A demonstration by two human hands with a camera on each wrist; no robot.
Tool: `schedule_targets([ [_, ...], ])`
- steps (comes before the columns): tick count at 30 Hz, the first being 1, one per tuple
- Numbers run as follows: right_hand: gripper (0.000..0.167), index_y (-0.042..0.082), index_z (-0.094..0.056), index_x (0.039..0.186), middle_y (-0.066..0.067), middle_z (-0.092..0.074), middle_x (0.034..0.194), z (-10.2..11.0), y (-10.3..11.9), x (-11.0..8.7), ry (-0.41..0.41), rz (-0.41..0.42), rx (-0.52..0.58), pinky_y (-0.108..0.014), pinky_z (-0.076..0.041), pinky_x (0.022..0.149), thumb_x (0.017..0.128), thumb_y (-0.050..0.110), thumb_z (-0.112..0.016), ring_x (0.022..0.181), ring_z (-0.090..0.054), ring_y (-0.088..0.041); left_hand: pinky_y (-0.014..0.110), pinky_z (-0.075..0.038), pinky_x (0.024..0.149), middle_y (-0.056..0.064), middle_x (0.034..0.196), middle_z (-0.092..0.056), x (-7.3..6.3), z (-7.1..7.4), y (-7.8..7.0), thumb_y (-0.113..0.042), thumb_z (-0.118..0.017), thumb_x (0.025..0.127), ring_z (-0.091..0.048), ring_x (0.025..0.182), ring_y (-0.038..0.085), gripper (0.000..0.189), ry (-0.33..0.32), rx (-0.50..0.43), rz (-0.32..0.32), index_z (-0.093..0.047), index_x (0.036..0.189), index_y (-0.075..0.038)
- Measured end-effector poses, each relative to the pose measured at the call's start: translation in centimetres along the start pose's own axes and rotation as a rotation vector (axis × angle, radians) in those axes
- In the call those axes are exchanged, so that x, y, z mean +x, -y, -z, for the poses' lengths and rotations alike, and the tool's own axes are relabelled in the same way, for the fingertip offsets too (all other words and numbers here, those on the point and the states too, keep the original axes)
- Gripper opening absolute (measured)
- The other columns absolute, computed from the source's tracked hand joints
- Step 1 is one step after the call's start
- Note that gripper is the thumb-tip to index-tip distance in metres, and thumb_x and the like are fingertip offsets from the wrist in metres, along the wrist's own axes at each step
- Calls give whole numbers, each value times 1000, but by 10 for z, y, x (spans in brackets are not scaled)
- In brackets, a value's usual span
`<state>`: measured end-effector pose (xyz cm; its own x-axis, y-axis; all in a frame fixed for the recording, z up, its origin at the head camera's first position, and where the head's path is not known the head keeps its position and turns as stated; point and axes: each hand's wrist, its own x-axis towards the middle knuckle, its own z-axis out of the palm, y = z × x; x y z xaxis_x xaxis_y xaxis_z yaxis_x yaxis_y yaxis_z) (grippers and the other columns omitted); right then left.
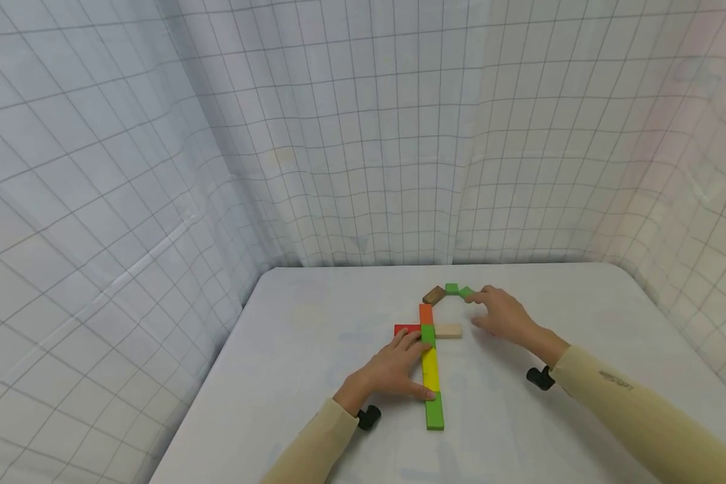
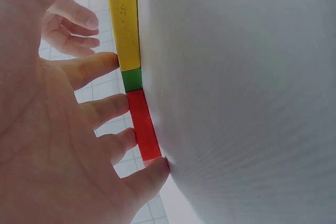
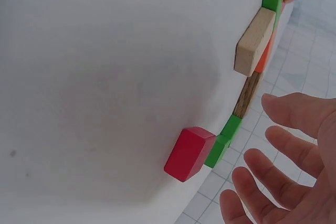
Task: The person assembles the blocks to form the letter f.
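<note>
Blocks form a cross-like figure with a hooked top on the white table. My left hand [image 1: 393,370] rests with spread fingers along its left side, touching the red block [image 2: 144,124] and the yellow block [image 1: 430,370], with the thumb at the lower green block [image 1: 435,411]. Beyond these lie a middle green block [image 1: 427,334], a pale wooden block [image 1: 449,331] and an orange block [image 1: 426,314]. My right hand [image 1: 503,317], fingers loosely extended, is by the end green block [image 1: 466,294]. A pinkish-red block [image 3: 189,155], hidden in the head view, adjoins that block.
A brown wooden block [image 1: 434,295] and another green block [image 1: 452,288] make up the rest of the curved top. The white table [image 1: 314,302] ends shortly behind them, before a white gridded curtain [image 1: 363,134] that also hangs at both sides.
</note>
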<state>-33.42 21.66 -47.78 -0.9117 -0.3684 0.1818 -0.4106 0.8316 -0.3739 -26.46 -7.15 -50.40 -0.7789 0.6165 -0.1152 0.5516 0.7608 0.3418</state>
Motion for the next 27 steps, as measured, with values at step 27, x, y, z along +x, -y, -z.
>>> schedule_targets([
  [27,42,4,-71,121,-10,-64,109,-3,-31,-42,2,67,10,-43,-56,81,80,4,-82,94,-60,-24,51,-27,117,3,165,-20,-1,0,0,-69,-71,80,-12,153,30,95,-5,0,-17,-36,156,-24],
])
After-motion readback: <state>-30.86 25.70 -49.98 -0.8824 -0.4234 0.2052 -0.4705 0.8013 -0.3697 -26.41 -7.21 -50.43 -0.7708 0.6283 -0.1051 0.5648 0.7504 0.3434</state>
